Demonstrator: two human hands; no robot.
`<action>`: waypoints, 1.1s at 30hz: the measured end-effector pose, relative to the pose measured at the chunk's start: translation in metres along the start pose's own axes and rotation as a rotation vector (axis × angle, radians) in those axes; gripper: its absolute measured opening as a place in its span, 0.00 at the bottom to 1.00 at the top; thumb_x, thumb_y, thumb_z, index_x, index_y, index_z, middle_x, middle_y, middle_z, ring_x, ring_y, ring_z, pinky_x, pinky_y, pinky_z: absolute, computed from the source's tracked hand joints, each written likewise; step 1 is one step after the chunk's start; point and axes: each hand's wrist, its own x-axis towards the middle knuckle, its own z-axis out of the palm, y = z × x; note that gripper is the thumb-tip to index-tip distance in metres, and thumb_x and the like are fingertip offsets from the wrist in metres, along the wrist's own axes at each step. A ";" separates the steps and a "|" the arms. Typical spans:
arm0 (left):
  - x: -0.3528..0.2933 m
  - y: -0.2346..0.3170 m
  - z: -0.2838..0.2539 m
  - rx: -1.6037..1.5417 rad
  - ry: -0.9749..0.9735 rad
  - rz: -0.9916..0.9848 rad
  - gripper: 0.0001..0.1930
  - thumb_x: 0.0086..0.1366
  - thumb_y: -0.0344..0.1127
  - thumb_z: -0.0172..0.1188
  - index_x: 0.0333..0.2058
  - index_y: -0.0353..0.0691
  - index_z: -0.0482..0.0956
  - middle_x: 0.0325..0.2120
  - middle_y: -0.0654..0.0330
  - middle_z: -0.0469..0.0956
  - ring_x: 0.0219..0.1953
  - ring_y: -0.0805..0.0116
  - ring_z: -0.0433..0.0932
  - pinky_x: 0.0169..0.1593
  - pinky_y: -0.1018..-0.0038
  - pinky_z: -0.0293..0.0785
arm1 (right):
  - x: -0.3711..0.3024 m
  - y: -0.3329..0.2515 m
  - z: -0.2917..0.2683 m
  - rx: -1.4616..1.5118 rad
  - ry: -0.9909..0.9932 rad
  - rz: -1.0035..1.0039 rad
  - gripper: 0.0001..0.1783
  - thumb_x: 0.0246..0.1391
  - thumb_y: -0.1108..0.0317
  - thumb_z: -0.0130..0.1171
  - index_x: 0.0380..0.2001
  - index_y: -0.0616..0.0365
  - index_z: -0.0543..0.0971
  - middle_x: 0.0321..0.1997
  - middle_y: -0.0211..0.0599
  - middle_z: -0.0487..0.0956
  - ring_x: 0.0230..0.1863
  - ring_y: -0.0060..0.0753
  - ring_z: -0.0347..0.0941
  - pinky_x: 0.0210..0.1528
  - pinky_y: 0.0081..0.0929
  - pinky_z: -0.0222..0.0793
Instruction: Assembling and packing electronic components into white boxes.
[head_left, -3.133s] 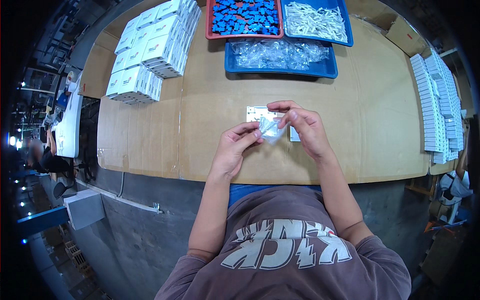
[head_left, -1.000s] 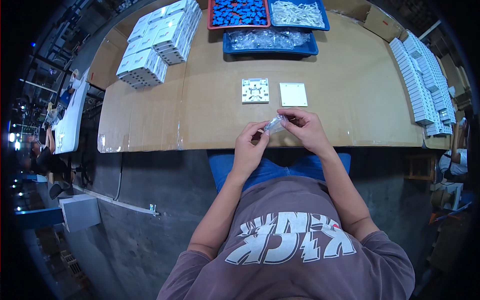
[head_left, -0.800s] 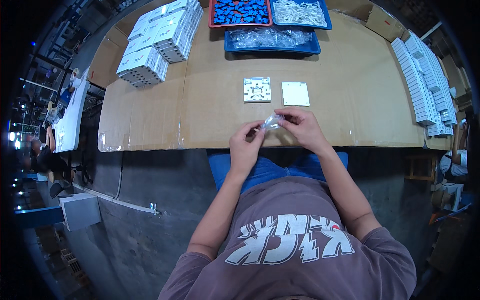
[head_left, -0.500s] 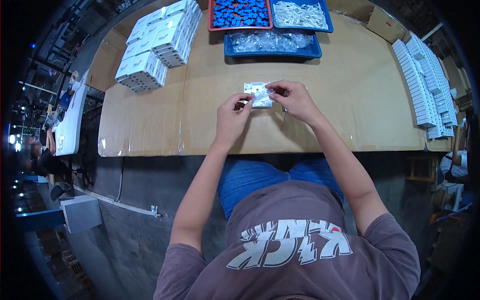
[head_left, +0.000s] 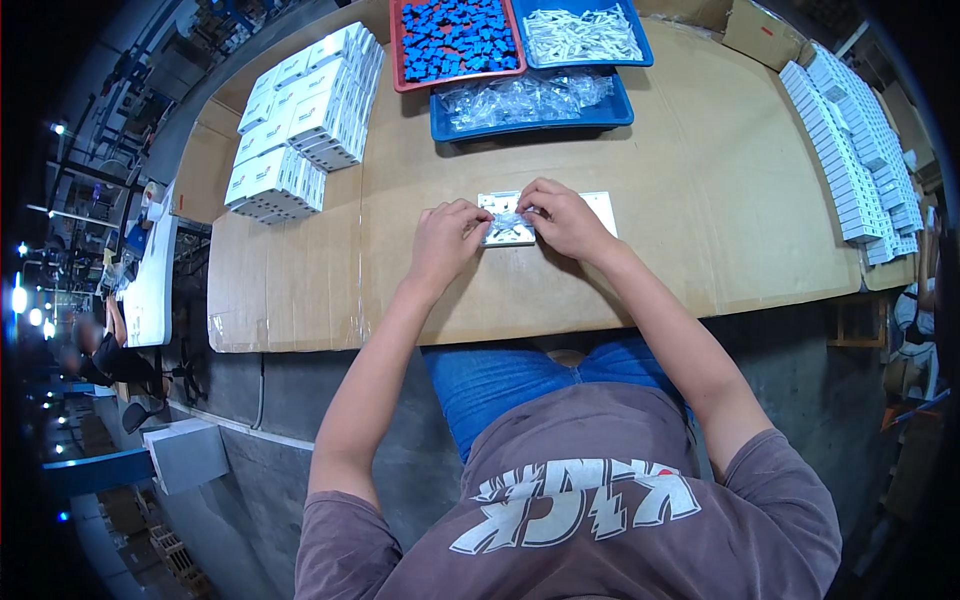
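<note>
A shallow white plastic case (head_left: 510, 240) with moulded details lies on the cardboard-covered table in front of me. Over it is a small clear plastic bag (head_left: 508, 221), crinkled and shiny; its contents are too small to make out. My left hand (head_left: 447, 242) pinches the bag's left side with thumb and fingers. From the right, my right hand (head_left: 567, 220) pinches its other side, fingers curled. Both hands hang close above the case and partly cover it. A flat white panel (head_left: 602, 208) lies just beyond my right hand, partly hidden by it.
Stacked white boxes (head_left: 300, 120) stand at the left, and rows of white boxes (head_left: 850, 160) at the right. At the back are a red tray (head_left: 400, 72) of blue pieces, a blue tray (head_left: 648, 50) of white pieces, and another blue tray (head_left: 530, 130) of clear bags.
The whole view has shifted, so the table sits lower in the picture. My hands have stayed on the bag above the case. More of the white panel now shows past my right hand.
</note>
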 end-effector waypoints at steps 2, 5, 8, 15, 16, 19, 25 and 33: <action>0.004 0.006 -0.004 0.187 0.038 0.177 0.08 0.64 0.37 0.68 0.36 0.40 0.87 0.36 0.60 0.85 0.36 0.61 0.83 0.46 0.66 0.74 | -0.003 0.002 0.000 -0.034 -0.003 0.005 0.06 0.58 0.74 0.63 0.38 0.61 0.83 0.41 0.44 0.83 0.45 0.49 0.80 0.49 0.39 0.76; 0.007 0.006 -0.005 0.180 -0.013 0.148 0.08 0.63 0.39 0.69 0.37 0.42 0.87 0.36 0.61 0.85 0.37 0.62 0.83 0.48 0.66 0.72 | -0.002 0.000 0.001 -0.103 0.013 -0.003 0.07 0.58 0.73 0.64 0.40 0.60 0.83 0.41 0.43 0.83 0.41 0.48 0.82 0.45 0.39 0.77; 0.009 -0.002 0.003 0.081 -0.045 0.030 0.09 0.63 0.37 0.70 0.38 0.40 0.87 0.35 0.61 0.85 0.35 0.64 0.82 0.46 0.66 0.75 | 0.000 -0.001 0.000 -0.179 0.018 -0.011 0.08 0.58 0.70 0.65 0.40 0.58 0.83 0.40 0.41 0.84 0.39 0.48 0.82 0.42 0.40 0.78; 0.015 -0.022 0.024 -0.372 -0.035 -0.325 0.10 0.62 0.37 0.70 0.39 0.41 0.88 0.28 0.57 0.85 0.26 0.62 0.80 0.33 0.67 0.77 | 0.002 -0.004 -0.001 -0.308 -0.022 -0.005 0.08 0.58 0.65 0.66 0.38 0.54 0.83 0.40 0.38 0.83 0.40 0.48 0.82 0.41 0.43 0.78; 0.020 -0.014 0.018 -0.308 -0.108 -0.350 0.09 0.62 0.34 0.69 0.41 0.39 0.87 0.30 0.56 0.85 0.29 0.64 0.80 0.37 0.68 0.78 | 0.002 -0.002 -0.001 -0.309 -0.023 -0.004 0.08 0.58 0.65 0.66 0.38 0.54 0.83 0.40 0.38 0.83 0.40 0.48 0.82 0.41 0.43 0.78; 0.029 0.005 -0.003 -0.100 -0.185 -0.238 0.10 0.62 0.30 0.68 0.43 0.39 0.87 0.31 0.55 0.85 0.33 0.64 0.80 0.43 0.68 0.78 | 0.002 -0.001 -0.004 -0.323 -0.062 -0.010 0.07 0.58 0.65 0.67 0.38 0.54 0.83 0.39 0.38 0.83 0.39 0.47 0.82 0.41 0.42 0.78; 0.027 -0.017 -0.001 -0.082 -0.181 0.010 0.08 0.62 0.29 0.67 0.41 0.40 0.88 0.37 0.58 0.84 0.41 0.58 0.78 0.50 0.66 0.75 | 0.005 -0.003 -0.001 -0.326 -0.023 -0.028 0.06 0.55 0.67 0.68 0.36 0.53 0.82 0.39 0.35 0.82 0.38 0.45 0.81 0.40 0.42 0.77; 0.021 -0.021 -0.001 -0.195 -0.150 0.004 0.08 0.63 0.33 0.69 0.40 0.43 0.88 0.37 0.60 0.84 0.42 0.58 0.79 0.52 0.64 0.74 | 0.011 0.003 -0.009 -0.415 -0.049 -0.090 0.04 0.52 0.68 0.68 0.32 0.54 0.84 0.37 0.31 0.82 0.39 0.44 0.82 0.42 0.43 0.78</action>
